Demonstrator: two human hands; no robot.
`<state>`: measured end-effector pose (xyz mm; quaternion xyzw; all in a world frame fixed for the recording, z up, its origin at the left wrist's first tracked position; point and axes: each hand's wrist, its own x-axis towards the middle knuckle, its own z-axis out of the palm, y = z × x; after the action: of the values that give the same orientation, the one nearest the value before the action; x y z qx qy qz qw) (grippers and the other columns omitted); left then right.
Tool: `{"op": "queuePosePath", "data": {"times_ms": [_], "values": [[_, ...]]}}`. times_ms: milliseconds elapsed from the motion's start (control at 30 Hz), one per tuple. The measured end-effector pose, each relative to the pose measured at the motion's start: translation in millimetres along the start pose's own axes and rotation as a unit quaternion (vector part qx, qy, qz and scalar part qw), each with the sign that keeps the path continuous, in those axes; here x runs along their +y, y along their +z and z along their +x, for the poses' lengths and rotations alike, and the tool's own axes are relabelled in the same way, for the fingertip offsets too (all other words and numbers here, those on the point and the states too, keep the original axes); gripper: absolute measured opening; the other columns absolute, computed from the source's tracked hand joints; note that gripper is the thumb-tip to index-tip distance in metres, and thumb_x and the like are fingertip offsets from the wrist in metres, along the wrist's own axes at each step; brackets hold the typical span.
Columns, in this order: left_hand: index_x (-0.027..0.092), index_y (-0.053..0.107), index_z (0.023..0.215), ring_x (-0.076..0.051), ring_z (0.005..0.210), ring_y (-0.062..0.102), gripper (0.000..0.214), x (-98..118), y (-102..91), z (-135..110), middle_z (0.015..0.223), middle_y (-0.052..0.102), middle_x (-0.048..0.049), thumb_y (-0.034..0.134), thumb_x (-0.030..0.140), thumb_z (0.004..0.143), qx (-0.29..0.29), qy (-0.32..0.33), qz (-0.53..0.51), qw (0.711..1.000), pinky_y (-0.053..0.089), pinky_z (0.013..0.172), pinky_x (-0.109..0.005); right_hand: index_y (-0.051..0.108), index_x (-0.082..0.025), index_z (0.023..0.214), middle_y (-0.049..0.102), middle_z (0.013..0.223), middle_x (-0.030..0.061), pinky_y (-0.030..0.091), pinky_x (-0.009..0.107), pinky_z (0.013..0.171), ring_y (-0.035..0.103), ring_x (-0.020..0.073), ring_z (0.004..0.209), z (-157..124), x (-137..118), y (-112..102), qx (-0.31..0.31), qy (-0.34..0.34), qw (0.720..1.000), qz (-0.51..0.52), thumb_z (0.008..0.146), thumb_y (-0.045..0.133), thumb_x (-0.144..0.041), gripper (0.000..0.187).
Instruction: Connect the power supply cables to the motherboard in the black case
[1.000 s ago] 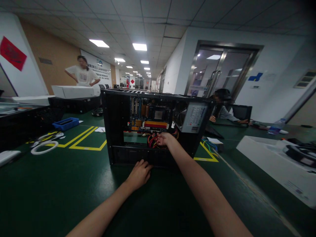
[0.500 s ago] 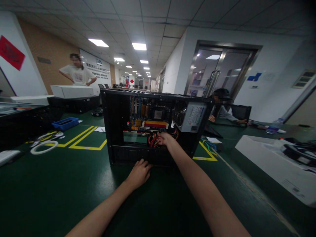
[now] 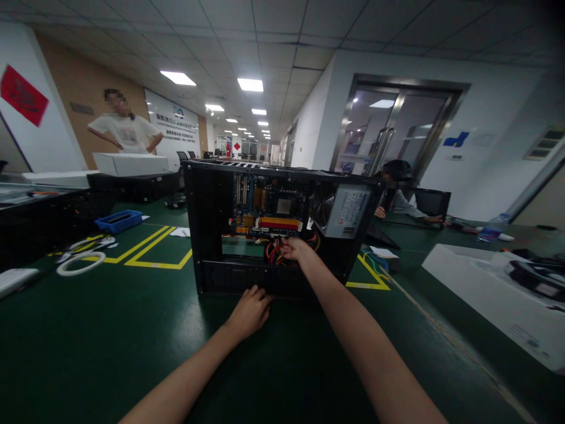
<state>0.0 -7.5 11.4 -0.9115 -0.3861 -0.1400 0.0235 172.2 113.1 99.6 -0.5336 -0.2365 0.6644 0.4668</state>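
Note:
A black computer case [image 3: 212, 277] stands on the green table with its side open towards me. Inside are a motherboard [image 3: 269, 203], a red-and-yellow memory slot strip [image 3: 280, 223] and a silver power supply [image 3: 352, 207] at the upper right. My right hand [image 3: 293, 247] reaches into the lower middle, its fingers closed on a bundle of power cables [image 3: 274, 252] in red, yellow and black. Some of the bundle lies behind the hand. My left hand [image 3: 249, 309] rests at the case's bottom edge, fingers lightly bent and apart against the lower panel, gripping nothing.
Left of the case are a blue tray [image 3: 118, 221], a coiled white cable [image 3: 80, 264] and yellow tape lines. A white box [image 3: 489, 300] with black parts stands at right, near a water bottle [image 3: 493, 227]. Two people are across the table, one standing, one seated.
The view has shifted very slightly. Both my hands keep their places at the case and on the cables. The standing person at the left has leaned further left.

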Motion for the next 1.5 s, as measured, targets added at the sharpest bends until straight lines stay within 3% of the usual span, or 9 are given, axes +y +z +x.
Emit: {"op": "queuePosePath", "data": {"times_ms": [300,1500], "values": [[0.021,0.049,0.111,-0.022,0.093,0.043,0.031,2.0,-4.0,0.0,0.096,0.051,-0.0063,0.044,0.018,0.081,-0.004,0.003,0.002,1.000,0.036,0.080,-0.035,0.036,-0.017,0.066,0.038,0.046,-0.0041,0.030,0.014,0.039,0.036,0.0063,0.039,-4.2,-2.3,1.6,0.009,0.030,0.999,-0.022,0.087,0.033,-0.015,0.021],[0.022,0.049,0.111,-0.022,0.093,0.043,0.031,0.0,-1.6,0.8,0.096,0.052,-0.0058,0.043,0.017,0.081,0.005,0.005,0.002,1.000,0.036,0.080,-0.035,0.038,-0.016,0.068,0.047,0.054,-0.0012,0.032,0.015,0.042,0.043,0.0075,0.044,-5.9,0.3,0.5,0.006,0.014,0.999,-0.047,0.087,0.035,-0.019,0.020]]}}
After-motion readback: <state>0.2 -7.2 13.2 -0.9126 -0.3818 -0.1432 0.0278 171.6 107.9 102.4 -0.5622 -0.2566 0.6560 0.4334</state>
